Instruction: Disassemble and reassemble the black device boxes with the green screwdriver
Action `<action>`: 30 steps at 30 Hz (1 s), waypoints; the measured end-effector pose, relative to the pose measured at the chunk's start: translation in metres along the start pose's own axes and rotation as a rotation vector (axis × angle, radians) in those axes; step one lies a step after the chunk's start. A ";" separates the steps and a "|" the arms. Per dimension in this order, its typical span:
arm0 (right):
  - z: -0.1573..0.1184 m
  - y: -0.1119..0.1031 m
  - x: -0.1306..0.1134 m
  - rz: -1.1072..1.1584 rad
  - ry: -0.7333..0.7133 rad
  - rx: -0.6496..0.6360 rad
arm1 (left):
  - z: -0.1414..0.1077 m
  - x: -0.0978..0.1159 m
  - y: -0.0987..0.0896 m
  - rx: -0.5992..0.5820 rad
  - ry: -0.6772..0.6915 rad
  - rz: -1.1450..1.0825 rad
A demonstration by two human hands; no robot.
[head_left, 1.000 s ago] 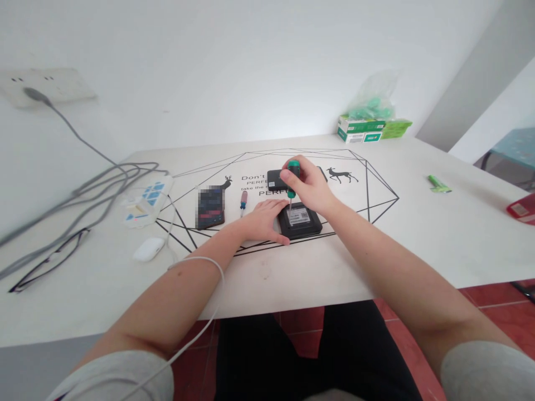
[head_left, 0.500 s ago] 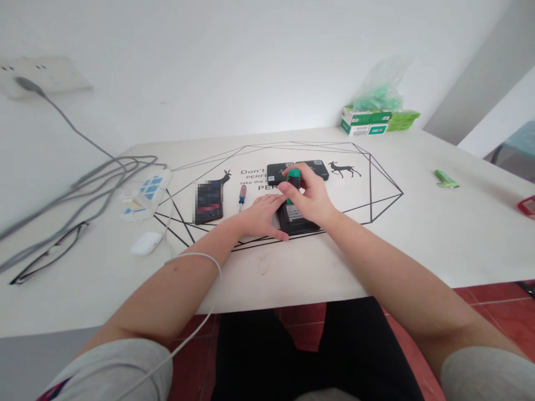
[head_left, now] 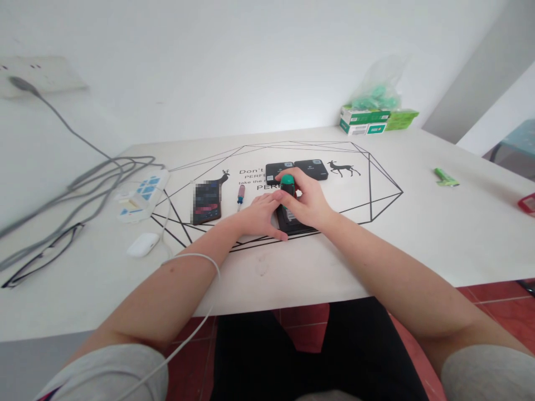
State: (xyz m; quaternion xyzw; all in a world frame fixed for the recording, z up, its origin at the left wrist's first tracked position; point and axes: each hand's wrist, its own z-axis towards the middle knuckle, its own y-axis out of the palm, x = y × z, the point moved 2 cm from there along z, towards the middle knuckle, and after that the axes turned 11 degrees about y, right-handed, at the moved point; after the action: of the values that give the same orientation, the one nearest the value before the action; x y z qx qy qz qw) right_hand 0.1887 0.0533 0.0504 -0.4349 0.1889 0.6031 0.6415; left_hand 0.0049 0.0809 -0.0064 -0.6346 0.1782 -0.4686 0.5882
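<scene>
A green and black screwdriver [head_left: 287, 188] stands upright in my right hand [head_left: 308, 199], whose fingers are wrapped round its handle. Beneath it lies a flat black device [head_left: 295, 227] with a pale printed label; the screwdriver's tip is hidden. My left hand [head_left: 259, 216] rests along the device's left side, thumb spread towards its front corner and fingers stretched near its far corner. Just behind my hands sit two flat black boxes, a left one [head_left: 273, 168] and a right one [head_left: 311, 169]. A small screwdriver [head_left: 241, 196] with a red and blue handle lies left of my left hand.
To the left are a phone [head_left: 207, 201], white earbud case [head_left: 143, 244], power strip [head_left: 145, 195], glasses [head_left: 44, 255] and grey cables [head_left: 100, 172]. A white cord [head_left: 196, 254] crosses my left forearm. Boxes [head_left: 364, 117] and a plastic bag [head_left: 378, 89] stand far right, near a green wrapper [head_left: 446, 177].
My right hand and the screwdriver have shifted slightly left and nearer, and the handle stands lower over the device. My left hand stays against the device.
</scene>
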 end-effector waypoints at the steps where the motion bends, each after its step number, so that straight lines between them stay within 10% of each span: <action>1: -0.001 0.001 0.000 -0.003 -0.009 -0.010 | 0.000 0.000 0.000 0.005 0.000 -0.006; 12: -0.004 0.007 0.012 -0.033 -0.227 0.049 | 0.001 -0.005 0.003 0.007 0.022 0.040; 20: -0.007 0.005 0.013 0.310 -0.033 0.079 | 0.000 -0.006 0.005 -0.012 0.024 0.064; 30: -0.004 0.006 0.012 0.130 -0.113 0.192 | 0.000 -0.003 0.003 -0.018 0.044 0.046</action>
State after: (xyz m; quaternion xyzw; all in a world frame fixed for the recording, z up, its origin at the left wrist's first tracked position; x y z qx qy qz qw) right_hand 0.1872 0.0568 0.0366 -0.3236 0.2369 0.6461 0.6494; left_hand 0.0043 0.0827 -0.0107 -0.6250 0.2100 -0.4671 0.5892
